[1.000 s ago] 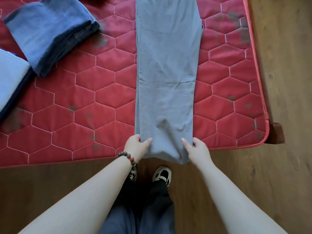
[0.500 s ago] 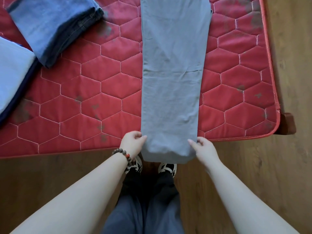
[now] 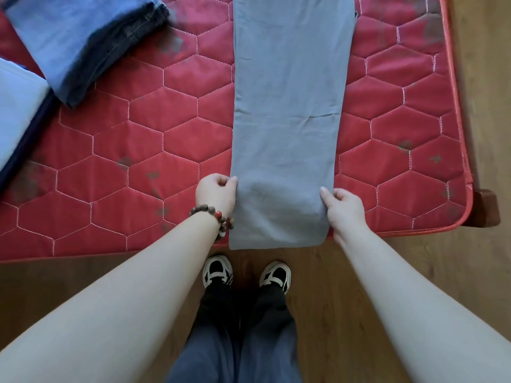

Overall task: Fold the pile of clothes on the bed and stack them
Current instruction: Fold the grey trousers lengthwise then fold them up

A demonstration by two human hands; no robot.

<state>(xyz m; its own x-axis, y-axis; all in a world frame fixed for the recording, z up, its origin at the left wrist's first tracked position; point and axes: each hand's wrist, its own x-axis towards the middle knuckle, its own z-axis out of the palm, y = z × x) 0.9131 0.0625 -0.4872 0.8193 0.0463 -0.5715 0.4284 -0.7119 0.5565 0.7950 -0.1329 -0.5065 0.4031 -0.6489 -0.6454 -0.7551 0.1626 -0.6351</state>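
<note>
now grey trousers (image 3: 287,120) lie between both hands — left (image 3: 217,193), right (image 3: 343,205).

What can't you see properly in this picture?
- Grey garment: far end cut off by the head view's top edge.
- Folded jeans: top cut off too.
- Pale blue cloth: mostly beyond the left edge.
- Fingertips of left hand and right hand: tucked under the garment.
</note>
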